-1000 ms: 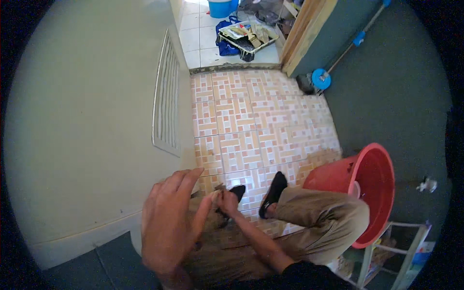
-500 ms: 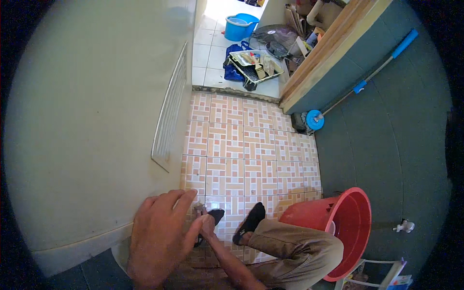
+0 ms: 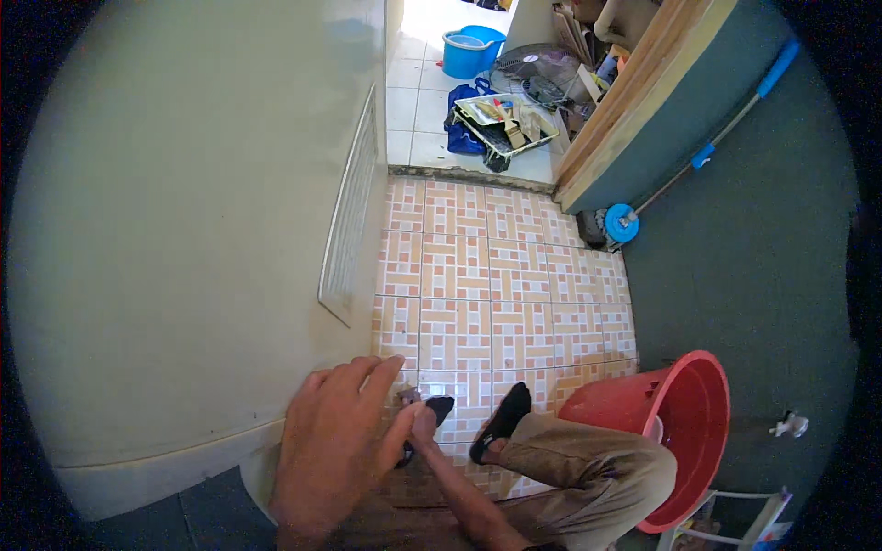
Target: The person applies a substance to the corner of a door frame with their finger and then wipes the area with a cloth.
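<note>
My left hand (image 3: 342, 432) is large in the lower left, its fingers stretched forward and its thumb apart. It lies against or just in front of the lower part of the pale door (image 3: 202, 275); whether it touches I cannot tell. Lower down, beyond the left thumb, my right hand (image 3: 424, 428) is closed near the door's edge. A small greyish thing (image 3: 408, 396) pokes out at its fingertips, too small to name. The left thumb hides part of those fingers. A louvred vent (image 3: 349, 220) is set in the door.
A red tub (image 3: 703, 422) stands tilted beside my bent right knee. A mop (image 3: 657, 193) leans on the dark wall. Past the raised sill lie a paint tray (image 3: 542, 142) with brushes, a blue bucket (image 3: 467, 57) and a fan (image 3: 542, 66). A tap (image 3: 790, 424) juts from the wall.
The whole scene has shifted slightly to the right in the picture as my head turned. Both hands keep nearly the same pose and place by the door.
</note>
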The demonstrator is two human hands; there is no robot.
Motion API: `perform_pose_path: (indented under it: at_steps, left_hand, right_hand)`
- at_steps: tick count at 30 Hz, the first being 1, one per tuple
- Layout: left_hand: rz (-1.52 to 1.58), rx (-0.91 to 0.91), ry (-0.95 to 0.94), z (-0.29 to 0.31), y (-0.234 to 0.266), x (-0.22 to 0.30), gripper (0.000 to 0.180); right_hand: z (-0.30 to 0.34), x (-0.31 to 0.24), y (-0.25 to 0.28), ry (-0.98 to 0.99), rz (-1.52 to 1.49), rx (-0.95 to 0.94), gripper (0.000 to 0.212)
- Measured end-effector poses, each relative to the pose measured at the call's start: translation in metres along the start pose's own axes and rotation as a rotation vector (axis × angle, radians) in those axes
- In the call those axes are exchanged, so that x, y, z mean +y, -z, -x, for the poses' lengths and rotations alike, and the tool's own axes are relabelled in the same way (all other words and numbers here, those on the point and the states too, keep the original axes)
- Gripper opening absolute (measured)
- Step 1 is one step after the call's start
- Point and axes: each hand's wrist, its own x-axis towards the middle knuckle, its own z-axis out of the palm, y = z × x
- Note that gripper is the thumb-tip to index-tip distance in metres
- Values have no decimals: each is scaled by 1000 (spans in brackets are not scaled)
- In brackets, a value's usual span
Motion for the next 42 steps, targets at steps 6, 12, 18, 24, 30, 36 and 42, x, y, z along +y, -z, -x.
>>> perform_pose_path:
  at_steps: [6,12,18,24,30,36,42]
  left_hand:
    - [-40,10,-8,-1,-2,4,45]
    - [-49,-15,17,-2,-1,4,45]
    - [-49,1,4,-2,-3,5,45]
    - [-30,12,8,0,-2,4,44]
    - [-23,17,35,0,-3,5,44]
    - [-65,0,39,1,-2,6,40]
    - [-61,7,52,-1,-4,9,45]
  right_hand:
    - [-2,3,1,78,50,68,37]
    - [-3,-18,13,32,18,98,35]
    - [-4,-20,17,17,21,32,39]
    - [-3,-6,7,16,22,49,34]
    - [-2,-26,17,-71,14,14,34]
    - [-3,-25,15,-51,-20,13,33]
    - [-4,-5,4,-30,11,49,27]
